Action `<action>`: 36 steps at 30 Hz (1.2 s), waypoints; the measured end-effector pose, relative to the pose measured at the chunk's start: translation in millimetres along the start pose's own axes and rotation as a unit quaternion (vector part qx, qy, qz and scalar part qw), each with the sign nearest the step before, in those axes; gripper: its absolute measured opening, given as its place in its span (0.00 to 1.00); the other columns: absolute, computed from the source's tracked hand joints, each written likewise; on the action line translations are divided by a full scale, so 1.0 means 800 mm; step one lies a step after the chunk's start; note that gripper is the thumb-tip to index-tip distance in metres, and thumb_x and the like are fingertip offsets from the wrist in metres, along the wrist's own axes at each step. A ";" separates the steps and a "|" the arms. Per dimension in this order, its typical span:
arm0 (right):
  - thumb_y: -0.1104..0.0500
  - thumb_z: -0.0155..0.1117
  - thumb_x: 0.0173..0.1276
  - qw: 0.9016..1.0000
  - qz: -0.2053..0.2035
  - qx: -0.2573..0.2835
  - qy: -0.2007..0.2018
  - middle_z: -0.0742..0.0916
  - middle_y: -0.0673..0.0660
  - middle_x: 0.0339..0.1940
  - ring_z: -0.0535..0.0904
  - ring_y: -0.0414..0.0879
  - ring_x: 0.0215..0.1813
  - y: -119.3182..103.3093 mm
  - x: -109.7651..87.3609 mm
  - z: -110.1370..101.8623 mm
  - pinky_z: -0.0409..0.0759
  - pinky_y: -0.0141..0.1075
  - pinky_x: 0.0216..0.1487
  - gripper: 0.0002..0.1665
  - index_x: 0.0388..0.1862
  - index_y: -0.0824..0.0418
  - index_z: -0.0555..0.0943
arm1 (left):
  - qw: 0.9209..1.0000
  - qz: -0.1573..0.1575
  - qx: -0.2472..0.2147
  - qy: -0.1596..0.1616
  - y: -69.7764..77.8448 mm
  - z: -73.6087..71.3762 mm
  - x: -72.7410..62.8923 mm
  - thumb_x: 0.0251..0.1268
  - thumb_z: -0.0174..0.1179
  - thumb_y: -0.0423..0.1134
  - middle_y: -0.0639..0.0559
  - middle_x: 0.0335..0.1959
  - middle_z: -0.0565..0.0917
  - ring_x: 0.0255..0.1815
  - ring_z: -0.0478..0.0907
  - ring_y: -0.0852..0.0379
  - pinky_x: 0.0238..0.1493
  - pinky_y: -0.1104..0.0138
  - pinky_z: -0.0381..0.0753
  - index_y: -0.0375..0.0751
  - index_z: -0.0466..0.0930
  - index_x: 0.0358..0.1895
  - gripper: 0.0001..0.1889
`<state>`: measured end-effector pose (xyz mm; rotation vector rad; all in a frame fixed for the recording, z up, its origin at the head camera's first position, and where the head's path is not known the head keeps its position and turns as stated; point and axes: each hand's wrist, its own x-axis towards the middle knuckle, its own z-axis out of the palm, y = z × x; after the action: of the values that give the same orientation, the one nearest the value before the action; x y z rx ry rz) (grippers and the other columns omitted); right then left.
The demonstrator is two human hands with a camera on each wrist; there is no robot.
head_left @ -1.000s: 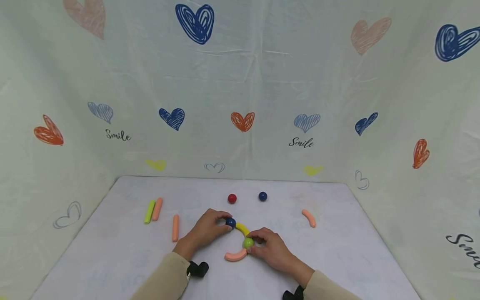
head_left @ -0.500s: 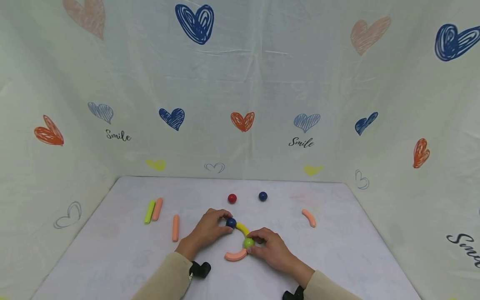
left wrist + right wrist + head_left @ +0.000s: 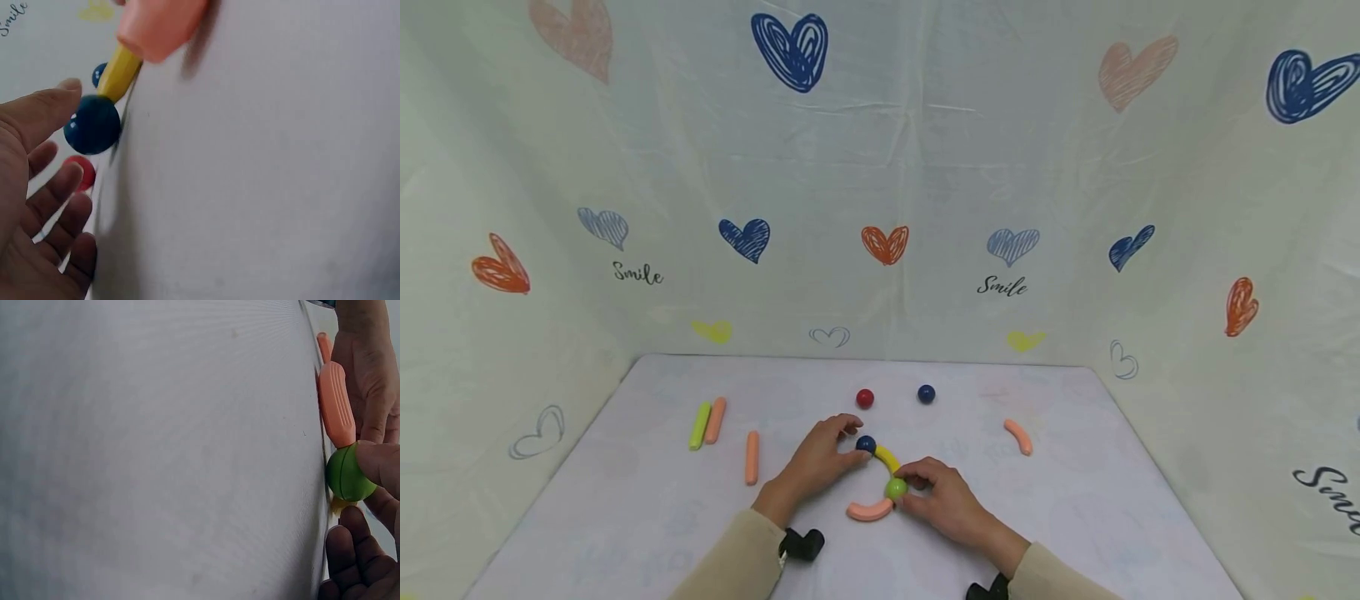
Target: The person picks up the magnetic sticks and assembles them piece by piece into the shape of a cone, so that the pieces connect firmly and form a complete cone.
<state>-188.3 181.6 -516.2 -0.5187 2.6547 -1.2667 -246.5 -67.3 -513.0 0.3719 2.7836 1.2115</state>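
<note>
A curved chain lies on the table: a blue ball [image 3: 866, 444], a curved yellow stick [image 3: 887, 458], a green ball [image 3: 896, 488] and a curved pink stick [image 3: 870, 510]. My right hand [image 3: 951, 500] pinches the green ball between thumb and fingers. In the right wrist view, the thumb presses on the green ball [image 3: 347, 474], right below the pink stick [image 3: 336, 403]. My left hand [image 3: 816, 458] is spread beside the blue ball, its thumb tip right at it. Seen from the left wrist, its fingers stand apart from the blue ball [image 3: 92, 125].
Behind the chain sit a red ball [image 3: 865, 398] and another blue ball [image 3: 927, 394]. To the left lie a green stick [image 3: 699, 426] and two straight pink sticks [image 3: 752, 458]. Another curved pink stick [image 3: 1018, 437] lies at the right. A printed curtain [image 3: 925, 167] surrounds the table.
My left hand's fingers have let go of the blue ball and spread away from it. The blue ball has shifted slightly right. My right hand keeps its pinch on the green ball.
</note>
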 end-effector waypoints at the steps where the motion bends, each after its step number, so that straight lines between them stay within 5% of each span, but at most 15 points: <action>1: 0.50 0.75 0.70 1.000 -0.001 -0.001 0.000 0.85 0.46 0.49 0.79 0.41 0.50 0.000 0.000 0.000 0.79 0.34 0.53 0.18 0.57 0.52 0.87 | 1.000 -0.004 -0.005 0.005 0.001 0.000 -0.001 0.65 0.75 0.48 0.52 0.56 0.83 0.58 0.77 0.52 0.63 0.50 0.79 0.48 0.79 0.62 0.25; 8: 0.50 0.75 0.69 1.000 -0.009 0.004 0.004 0.85 0.45 0.48 0.78 0.41 0.50 0.002 0.000 0.001 0.77 0.34 0.52 0.18 0.56 0.51 0.87 | 1.000 0.000 -0.002 0.014 0.014 0.006 -0.022 0.67 0.73 0.51 0.52 0.50 0.82 0.53 0.76 0.53 0.59 0.52 0.80 0.46 0.78 0.54 0.21; 18: 0.48 0.78 0.67 1.000 -0.007 0.007 0.012 0.85 0.45 0.46 0.78 0.41 0.49 0.000 -0.001 0.003 0.76 0.34 0.51 0.19 0.54 0.51 0.87 | 0.995 0.072 0.041 -0.062 0.019 0.019 -0.060 0.54 0.78 0.60 0.63 0.43 0.81 0.51 0.72 0.56 0.57 0.50 0.70 0.54 0.80 0.47 0.24; 23: 0.48 0.79 0.66 1.000 -0.011 0.009 0.017 0.85 0.45 0.44 0.77 0.41 0.47 0.001 -0.001 0.005 0.75 0.33 0.49 0.19 0.53 0.51 0.87 | 0.992 0.098 0.066 -0.055 0.015 0.022 -0.070 0.52 0.81 0.56 0.67 0.41 0.79 0.52 0.71 0.58 0.60 0.47 0.69 0.58 0.80 0.42 0.20; 36: 0.49 0.79 0.66 0.999 -0.029 0.008 0.012 0.86 0.42 0.43 0.78 0.39 0.48 -0.001 -0.007 0.010 0.76 0.33 0.50 0.17 0.52 0.49 0.89 | 0.988 0.120 0.090 -0.039 0.001 0.008 -0.078 0.63 0.76 0.51 0.64 0.48 0.81 0.57 0.71 0.55 0.60 0.49 0.72 0.62 0.87 0.40 0.07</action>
<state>-180.4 177.7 -520.5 -0.5849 2.6657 -1.3163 -185.2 -77.9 -517.9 0.7715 2.8496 0.9609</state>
